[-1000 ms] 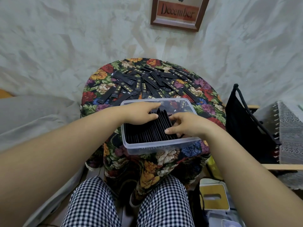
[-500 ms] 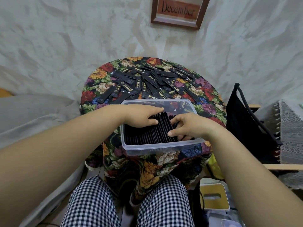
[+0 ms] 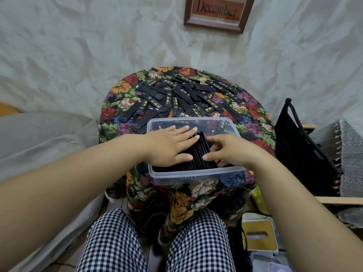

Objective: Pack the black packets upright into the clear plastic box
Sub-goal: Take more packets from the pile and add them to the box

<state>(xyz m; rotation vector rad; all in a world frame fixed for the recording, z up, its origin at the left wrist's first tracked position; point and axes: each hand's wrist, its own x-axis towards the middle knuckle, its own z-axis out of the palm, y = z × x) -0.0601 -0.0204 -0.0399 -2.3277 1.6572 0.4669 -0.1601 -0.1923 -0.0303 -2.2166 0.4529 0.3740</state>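
Observation:
The clear plastic box (image 3: pixel 196 176) stands at the near edge of the round table. A row of black packets (image 3: pixel 198 155) stands upright inside it. My left hand (image 3: pixel 169 146) lies flat on the row's left part, fingers straight and spread. My right hand (image 3: pixel 227 151) comes in from the right, its curled fingers and thumb gripping the row's right end. Many loose black packets (image 3: pixel 186 97) lie scattered flat on the cloth behind the box. Both hands hide much of the box's inside.
The table wears a floral cloth (image 3: pixel 117 89). A black bag (image 3: pixel 298 146) hangs on a wooden frame to the right. A yellow-topped box (image 3: pixel 257 236) sits on the floor at lower right, a grey cushion (image 3: pixel 39 134) lies left, and my checked knees (image 3: pixel 157 242) are below.
My left hand has spread its fingers flat over the packet row. My right hand has shifted slightly left along the row. The box has stayed in place.

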